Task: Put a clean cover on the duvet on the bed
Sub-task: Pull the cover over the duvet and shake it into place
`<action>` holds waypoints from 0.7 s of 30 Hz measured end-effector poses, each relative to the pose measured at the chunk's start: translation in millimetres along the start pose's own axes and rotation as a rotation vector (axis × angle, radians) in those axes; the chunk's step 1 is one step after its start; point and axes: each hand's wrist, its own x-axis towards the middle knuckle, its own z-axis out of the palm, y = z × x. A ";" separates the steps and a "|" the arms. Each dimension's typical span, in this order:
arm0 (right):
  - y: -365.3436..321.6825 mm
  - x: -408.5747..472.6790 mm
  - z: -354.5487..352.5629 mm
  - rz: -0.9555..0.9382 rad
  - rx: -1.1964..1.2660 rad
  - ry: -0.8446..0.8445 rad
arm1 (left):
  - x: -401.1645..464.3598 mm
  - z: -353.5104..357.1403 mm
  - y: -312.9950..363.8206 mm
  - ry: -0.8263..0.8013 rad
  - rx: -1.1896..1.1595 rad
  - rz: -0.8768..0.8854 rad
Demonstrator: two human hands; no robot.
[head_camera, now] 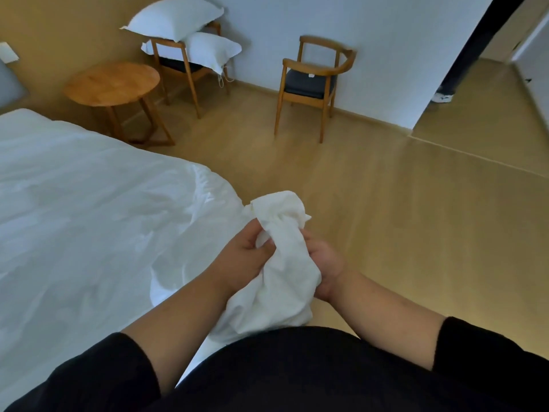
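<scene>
A: How are the hands set?

B: Both forearms reach forward from black sleeves [490, 349], meeting in front of the body. The left hand [242, 257] lies knuckles up, its fingers [261, 248] curled and grasping a bunched corner of the white cover [285, 263]. The right hand [325, 263] sits just beside it, partly hidden by cloth; it grips the same bunch from the other side.

A: Where does the cloth sit against the fingers?

B: A knotted wad pokes up above both hands, and the rest hangs down between the wrists and trails left onto the bed [74, 203], at its near corner.

A: Counts?

B: Two hands, one bed, one round wooden worktop [111, 83], two chairs [312, 81], and two white pillows [175, 17] stacked on the left chair.
</scene>
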 end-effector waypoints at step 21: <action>30.6 10.2 32.2 -0.242 -0.780 0.374 | 2.6 -42.4 -35.0 0.282 0.270 -0.178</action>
